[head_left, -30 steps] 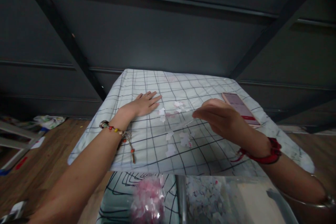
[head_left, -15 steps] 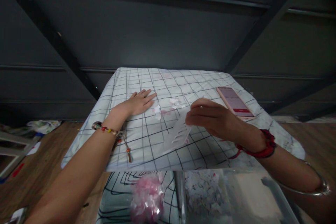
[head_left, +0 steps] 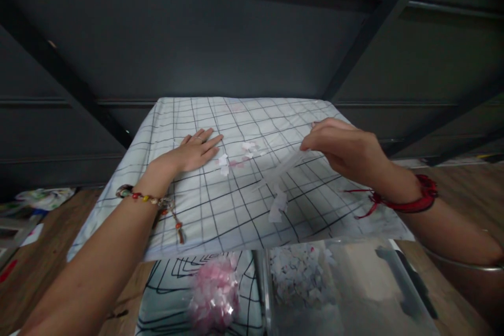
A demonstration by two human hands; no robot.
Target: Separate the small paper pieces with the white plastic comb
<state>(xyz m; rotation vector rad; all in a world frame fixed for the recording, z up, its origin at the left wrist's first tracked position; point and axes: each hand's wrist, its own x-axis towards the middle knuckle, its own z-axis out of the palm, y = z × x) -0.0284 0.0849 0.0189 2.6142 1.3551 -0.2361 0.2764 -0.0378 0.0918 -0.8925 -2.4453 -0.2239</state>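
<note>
My left hand (head_left: 198, 151) lies flat on the checked cloth (head_left: 205, 194), its fingers spread. Between the fingertips of my right hand (head_left: 340, 146) is a thin, see-through plastic bag (head_left: 284, 165), slanting down to the left and blurred. White paper scraps (head_left: 279, 205) show just under its lower end; whether they touch the bag I cannot tell. More white scraps (head_left: 223, 164) rest just right of my left fingers, and another small cluster (head_left: 250, 148) sits a little farther off, with faint pink bits between.
A clear plastic bin (head_left: 268, 294) with many paper scraps (head_left: 295, 273) stands at the near edge. Left of it, a shiny bag of pink pieces (head_left: 216, 294) lies on a green patterned cloth (head_left: 161, 299). A dark panelled wall (head_left: 236, 37) rises behind the table.
My right hand has moved right and up with the plastic bag, now covering the phone. White scraps show below the bag. My left hand stays flat, and the view has shifted slightly.
</note>
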